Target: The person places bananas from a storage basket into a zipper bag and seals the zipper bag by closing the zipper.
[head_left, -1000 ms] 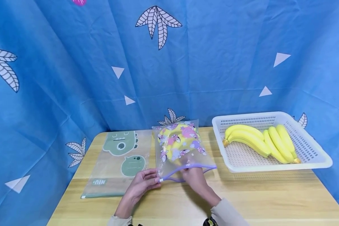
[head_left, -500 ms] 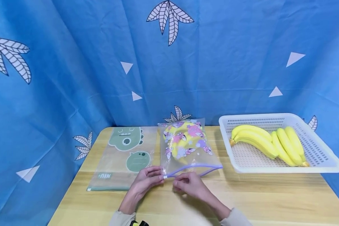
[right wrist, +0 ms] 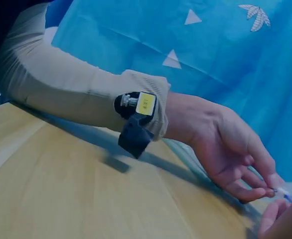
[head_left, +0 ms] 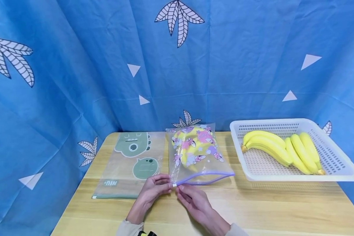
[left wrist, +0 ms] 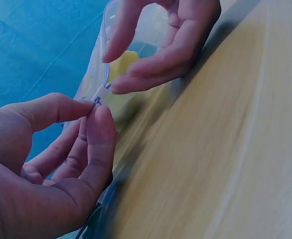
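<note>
A clear slider zip bag (head_left: pixel 205 166) with pink and purple rabbit prints lies at the middle of the table, something yellow inside it. Its purple-edged mouth faces me and gapes. At the mouth's left corner sits the white slider (head_left: pixel 174 185). My left hand (head_left: pixel 154 190) pinches that corner between thumb and forefinger, as the left wrist view also shows. Just right of the slider is my right hand (head_left: pixel 196 201); in the left wrist view its thumb and fingers (left wrist: pixel 161 62) stand apart, with fingertips close to the slider.
Left of my left hand a flat zip bag with a green dinosaur print (head_left: pixel 127 177) lies on the wooden table (head_left: pixel 268 209). A white plastic basket (head_left: pixel 301 178) holding several bananas (head_left: pixel 265 146) stands at the right. A blue curtain (head_left: pixel 239 65) hangs behind.
My right hand has come out of the bag's mouth and moved left to the slider corner. My left hand keeps its pinch there. The head view has shifted slightly.
</note>
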Demonstrator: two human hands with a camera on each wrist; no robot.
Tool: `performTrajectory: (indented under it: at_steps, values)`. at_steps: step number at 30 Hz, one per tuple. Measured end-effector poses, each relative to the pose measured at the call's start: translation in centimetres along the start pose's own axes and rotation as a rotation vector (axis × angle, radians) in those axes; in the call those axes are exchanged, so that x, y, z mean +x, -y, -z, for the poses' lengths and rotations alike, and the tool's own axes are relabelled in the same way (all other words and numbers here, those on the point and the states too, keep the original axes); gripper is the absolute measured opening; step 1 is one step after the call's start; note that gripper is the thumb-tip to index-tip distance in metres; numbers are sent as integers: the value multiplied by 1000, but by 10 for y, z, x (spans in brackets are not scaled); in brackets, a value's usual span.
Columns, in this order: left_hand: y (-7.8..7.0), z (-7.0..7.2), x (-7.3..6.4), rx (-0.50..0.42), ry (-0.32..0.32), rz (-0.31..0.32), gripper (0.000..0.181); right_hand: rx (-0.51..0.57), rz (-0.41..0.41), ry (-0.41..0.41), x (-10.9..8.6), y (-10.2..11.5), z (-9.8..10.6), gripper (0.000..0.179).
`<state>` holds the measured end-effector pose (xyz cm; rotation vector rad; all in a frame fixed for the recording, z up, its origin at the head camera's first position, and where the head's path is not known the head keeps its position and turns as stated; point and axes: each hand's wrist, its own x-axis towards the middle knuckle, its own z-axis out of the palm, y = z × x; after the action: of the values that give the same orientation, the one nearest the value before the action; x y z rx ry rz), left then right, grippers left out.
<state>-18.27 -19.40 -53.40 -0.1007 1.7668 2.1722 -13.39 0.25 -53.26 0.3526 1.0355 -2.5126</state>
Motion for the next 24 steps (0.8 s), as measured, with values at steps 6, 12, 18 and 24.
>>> performTrajectory:
  at_steps: [6,12,18,24]
  values:
    - [-1,-1,-1,22,1,3,37,-62,68,-70,7,-5,-7,21]
    - [0,-1,-2,39,16,0,37,-219,150,-116,15,-5,-10,32]
    - [2,-2,-2,56,8,-17,37,-242,144,-112,16,-5,-9,36]
    - [2,-2,-1,67,-1,-24,37,-200,125,-128,17,-1,-5,35]
